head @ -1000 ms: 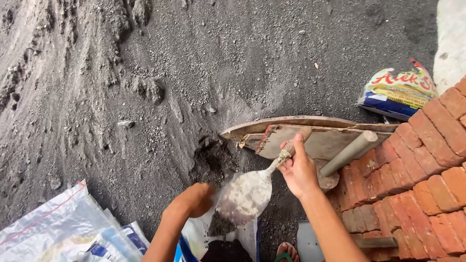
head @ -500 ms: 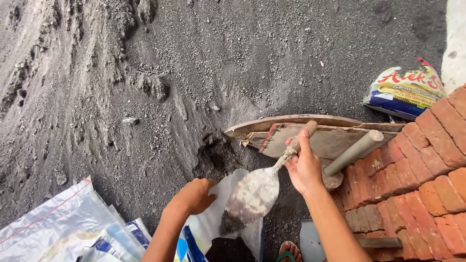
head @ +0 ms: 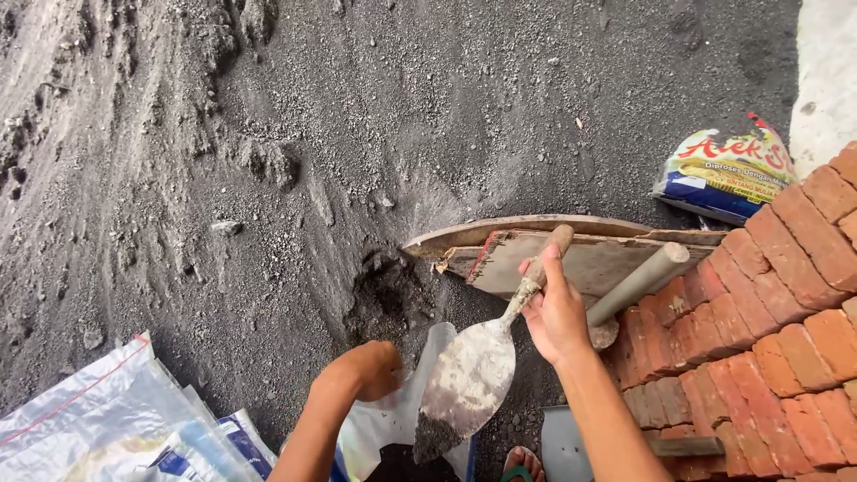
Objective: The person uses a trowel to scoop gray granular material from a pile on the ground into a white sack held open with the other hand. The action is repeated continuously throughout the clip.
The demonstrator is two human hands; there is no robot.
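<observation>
My right hand point(head: 555, 311) grips the wooden handle of a mason's trowel point(head: 469, 370), whose cement-crusted blade points down and left with a little dark sand at its tip. My left hand point(head: 368, 368) is closed on the rim of a white plastic sack point(head: 393, 419) and holds its mouth open just under the blade. Above the sack a dug hollow point(head: 388, 295) cuts into a pile of dark grey sand point(head: 268, 161).
Worn wooden boards point(head: 580, 254) and a grey pipe-like handle point(head: 638, 281) lie to the right of the hollow. Stacked red bricks point(head: 768, 321) fill the right side. A printed bag point(head: 728, 170) lies at the upper right, woven sacks point(head: 116, 428) at the lower left. A sandalled foot point(head: 522, 464) shows below.
The trowel blade has swung down from a flatter pose and now tilts into the sack's mouth, with most of its sand gone. My left hand has stayed on the sack's rim.
</observation>
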